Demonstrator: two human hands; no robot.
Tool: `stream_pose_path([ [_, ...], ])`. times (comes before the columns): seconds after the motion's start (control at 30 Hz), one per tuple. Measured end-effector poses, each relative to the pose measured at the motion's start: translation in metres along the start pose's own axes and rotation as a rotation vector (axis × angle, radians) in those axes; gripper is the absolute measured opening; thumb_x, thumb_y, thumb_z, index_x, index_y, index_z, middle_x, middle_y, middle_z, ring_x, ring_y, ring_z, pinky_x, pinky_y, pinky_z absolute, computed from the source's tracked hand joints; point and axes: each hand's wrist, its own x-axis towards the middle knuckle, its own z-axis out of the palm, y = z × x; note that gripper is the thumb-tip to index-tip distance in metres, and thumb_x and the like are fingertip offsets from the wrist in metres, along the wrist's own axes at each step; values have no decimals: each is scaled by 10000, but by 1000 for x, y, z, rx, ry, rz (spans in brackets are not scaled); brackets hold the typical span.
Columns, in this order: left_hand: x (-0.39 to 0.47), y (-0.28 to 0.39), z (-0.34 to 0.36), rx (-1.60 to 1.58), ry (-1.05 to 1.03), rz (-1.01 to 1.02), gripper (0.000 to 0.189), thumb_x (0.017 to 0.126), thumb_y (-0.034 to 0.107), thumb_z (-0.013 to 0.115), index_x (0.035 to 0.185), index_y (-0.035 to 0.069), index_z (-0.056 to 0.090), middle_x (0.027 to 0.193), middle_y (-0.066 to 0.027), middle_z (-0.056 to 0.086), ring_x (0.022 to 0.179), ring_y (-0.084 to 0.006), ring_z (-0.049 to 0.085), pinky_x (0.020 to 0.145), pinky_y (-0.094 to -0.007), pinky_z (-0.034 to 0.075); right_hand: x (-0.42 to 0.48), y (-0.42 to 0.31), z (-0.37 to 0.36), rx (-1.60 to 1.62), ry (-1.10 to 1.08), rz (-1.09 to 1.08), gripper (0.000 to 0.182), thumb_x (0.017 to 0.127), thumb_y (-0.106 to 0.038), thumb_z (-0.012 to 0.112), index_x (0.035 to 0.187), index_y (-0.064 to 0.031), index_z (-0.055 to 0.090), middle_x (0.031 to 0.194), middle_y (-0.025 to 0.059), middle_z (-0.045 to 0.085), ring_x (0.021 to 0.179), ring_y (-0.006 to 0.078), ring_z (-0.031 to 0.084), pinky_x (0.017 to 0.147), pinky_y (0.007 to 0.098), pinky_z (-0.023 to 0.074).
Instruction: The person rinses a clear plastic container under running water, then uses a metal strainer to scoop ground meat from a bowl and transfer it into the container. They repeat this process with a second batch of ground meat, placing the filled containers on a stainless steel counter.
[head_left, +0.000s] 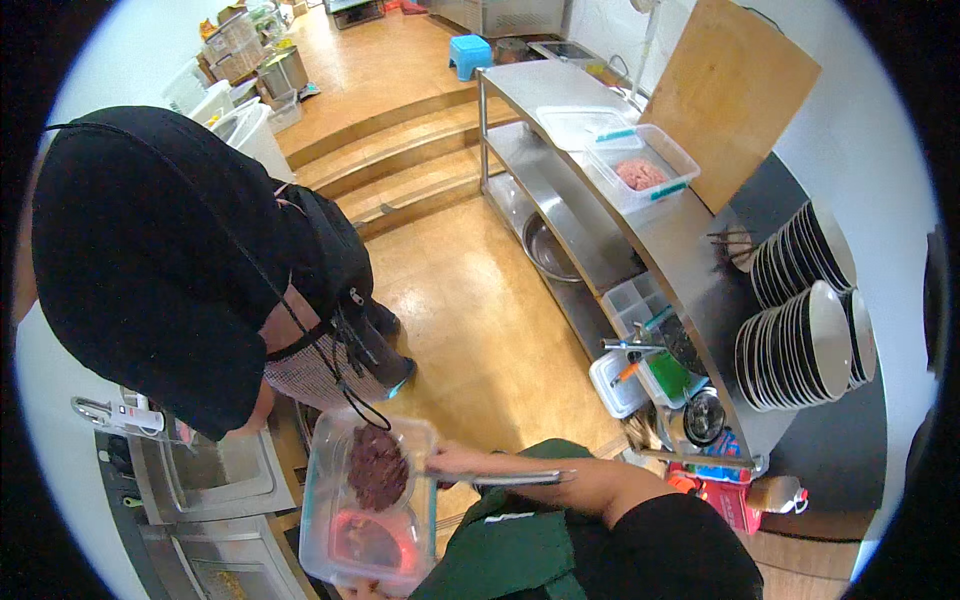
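A clear plastic container (431, 517) is held over the edge of the sink counter. Dark red meat (377, 469) lies in its upper part, and a red round item (373, 541), perhaps a bowl, shows in its lower part. My right hand (450, 459) grips the container's right side; a long metal utensil (517, 478) extends from that hand across my forearm, its exact kind unclear. My left hand (367, 591) is at the container's bottom edge, partly cut off by the picture's rim. A person in a black cap (150, 262) stands close beside the container at the left.
Metal sinks (217, 476) are at lower left. On the right, a steel shelf table (517, 82) bears a container (675, 161) of pink minced meat (640, 174). Stacked bowls (795, 352) stand beyond it. Steps (405, 161) rise behind, near a blue stool (471, 54).
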Motion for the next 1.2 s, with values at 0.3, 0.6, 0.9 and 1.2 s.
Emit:
stream_pose_path([
  [0.3, -34, -30, 75, 19, -319, -227, 414, 547, -84, 454, 952, 0, 441, 856, -58, 481, 756, -180, 481, 628, -257, 405, -113, 13, -121, 332, 474, -138, 236, 763, -199, 471, 864, 5, 532, 762, 94, 554, 629, 183, 562, 537, 282, 488],
  [0.6, -53, -43, 221, 63, -658, -226, 270, 547, -68, 469, 806, 10, 454, 763, -56, 508, 671, -146, 489, 577, -242, 389, -170, 33, -215, 567, 704, -185, 199, 789, -172, 430, 797, 5, 521, 679, 94, 542, 562, 176, 557, 507, 301, 501],
  [0.9, -51, -14, 378, 29, -684, -149, 268, 530, -66, 421, 786, 13, 441, 757, -78, 508, 653, -184, 493, 611, -259, 413, -167, -66, -342, 594, 679, -275, 175, 778, -180, 478, 821, -12, 500, 678, 73, 524, 569, 151, 545, 486, 270, 486],
  [1.2, -7, 40, 530, -111, -683, -110, 357, 529, -56, 369, 875, -5, 438, 806, -95, 482, 720, -229, 496, 668, -306, 442, -104, -208, -435, 713, 645, -484, 180, 810, -240, 490, 824, -64, 457, 662, 28, 494, 528, 122, 521, 473, 250, 462],
])
